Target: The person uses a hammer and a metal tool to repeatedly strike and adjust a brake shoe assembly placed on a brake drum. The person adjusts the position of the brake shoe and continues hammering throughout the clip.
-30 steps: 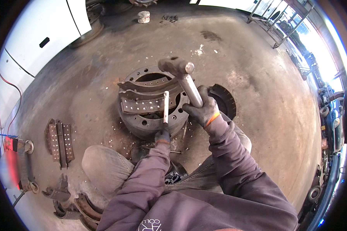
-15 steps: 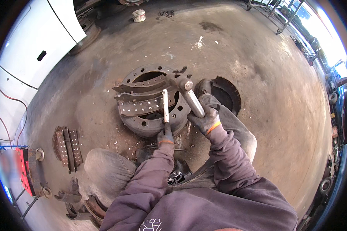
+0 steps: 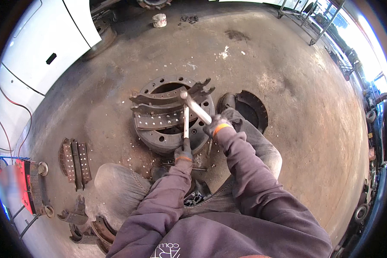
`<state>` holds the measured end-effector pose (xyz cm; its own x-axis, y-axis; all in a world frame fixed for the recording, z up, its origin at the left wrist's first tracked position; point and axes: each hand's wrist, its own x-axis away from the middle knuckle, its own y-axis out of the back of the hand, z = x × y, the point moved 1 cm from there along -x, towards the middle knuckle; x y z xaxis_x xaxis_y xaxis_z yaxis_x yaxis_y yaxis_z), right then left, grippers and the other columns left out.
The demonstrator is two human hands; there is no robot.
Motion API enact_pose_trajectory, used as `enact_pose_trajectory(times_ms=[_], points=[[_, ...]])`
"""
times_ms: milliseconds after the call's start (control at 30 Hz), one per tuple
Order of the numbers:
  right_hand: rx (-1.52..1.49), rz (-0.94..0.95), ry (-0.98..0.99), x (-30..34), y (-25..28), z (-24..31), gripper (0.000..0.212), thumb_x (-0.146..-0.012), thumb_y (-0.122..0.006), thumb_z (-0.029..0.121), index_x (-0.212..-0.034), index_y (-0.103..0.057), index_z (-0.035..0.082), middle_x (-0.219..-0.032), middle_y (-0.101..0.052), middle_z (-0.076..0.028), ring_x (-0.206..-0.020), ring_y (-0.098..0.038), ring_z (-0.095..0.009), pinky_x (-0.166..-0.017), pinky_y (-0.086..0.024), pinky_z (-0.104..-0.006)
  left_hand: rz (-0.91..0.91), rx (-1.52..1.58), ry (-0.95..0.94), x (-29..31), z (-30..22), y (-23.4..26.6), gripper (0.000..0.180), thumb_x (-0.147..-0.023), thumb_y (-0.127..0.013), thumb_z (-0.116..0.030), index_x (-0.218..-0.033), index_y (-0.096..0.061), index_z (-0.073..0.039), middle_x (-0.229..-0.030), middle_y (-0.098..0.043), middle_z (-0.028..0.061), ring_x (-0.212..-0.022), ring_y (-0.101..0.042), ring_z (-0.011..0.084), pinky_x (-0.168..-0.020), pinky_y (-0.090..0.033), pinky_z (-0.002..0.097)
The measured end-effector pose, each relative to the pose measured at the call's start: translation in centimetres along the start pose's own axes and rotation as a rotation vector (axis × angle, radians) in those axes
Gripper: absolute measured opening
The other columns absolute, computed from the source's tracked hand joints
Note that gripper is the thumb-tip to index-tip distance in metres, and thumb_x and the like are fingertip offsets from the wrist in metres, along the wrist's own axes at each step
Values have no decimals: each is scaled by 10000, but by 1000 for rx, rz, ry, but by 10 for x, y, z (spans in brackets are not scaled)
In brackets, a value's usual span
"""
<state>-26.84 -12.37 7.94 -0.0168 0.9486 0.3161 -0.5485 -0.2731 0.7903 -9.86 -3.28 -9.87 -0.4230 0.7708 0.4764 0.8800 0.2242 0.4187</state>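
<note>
My left hand [image 3: 183,152], in a dark glove, is closed around the lower part of a pale straight metal bar [image 3: 186,124], whose far end lies over a brake shoe. My right hand [image 3: 217,124], also gloved, grips a hammer [image 3: 198,112] by its handle. The hammer's head end is down close to the bar's far end; I cannot tell whether they touch. Beneath them a brake shoe [image 3: 152,121] with rows of pale rivets or rivet holes lies across a round brake drum [image 3: 152,144] on the floor between my legs.
A curved dark part [image 3: 254,109] lies beside my right boot [image 3: 226,102]. More brake shoes [image 3: 75,161] rest on the floor at left, near a red machine [image 3: 26,185]. A white vehicle panel [image 3: 43,47] stands far left, and a small white bucket [image 3: 159,20] sits farther off. Small pale bits are scattered around.
The hammer has come down from a raised position toward the drum and the bar's far end. My right hand has moved slightly left and farther away, while my left hand has stayed nearly in place.
</note>
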Motion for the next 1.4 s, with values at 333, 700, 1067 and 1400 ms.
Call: enact_pose_trajectory(times_ms=[333, 700, 1067, 1400], points=[[-354, -17, 67, 62, 59, 31, 526, -740, -778, 400, -1084, -704, 9, -917, -727, -192, -845, -704, -303, -796, -549, -394, -39, -23, -35, 41, -35, 10, 737, -932, -509, -671, -962, -738, 29, -984, -674, 315, -1005, -622, 503, -840, -487, 543], [-335, -49, 84, 75, 46, -5, 557, -732, -765, 420, -1125, -701, 31, -1024, -720, -228, -1002, -701, -351, -885, -546, -408, 21, 736, 182, 63, -52, 31, 630, -903, -617, -656, -651, -530, -85, -559, -470, 1, -452, -434, 126, -410, -318, 280], [-365, -27, -11, 73, 53, -18, 587, -745, -749, 428, -1164, -684, 23, -1055, -710, -243, -1013, -695, -360, -910, -543, -416, -31, 522, 111, 50, -23, 12, 671, -923, -586, -656, -605, -528, -68, -543, -497, 29, -444, -446, 160, -428, -344, 329], [-265, -4, -10, 68, 39, -18, 589, -748, -716, 449, -1176, -687, 46, -1083, -699, -260, -1049, -682, -381, -920, -541, -419, -22, 447, 89, 45, -11, 12, 700, -941, -540, -666, -611, -556, -50, -546, -515, 30, -464, -477, 166, -457, -375, 354]])
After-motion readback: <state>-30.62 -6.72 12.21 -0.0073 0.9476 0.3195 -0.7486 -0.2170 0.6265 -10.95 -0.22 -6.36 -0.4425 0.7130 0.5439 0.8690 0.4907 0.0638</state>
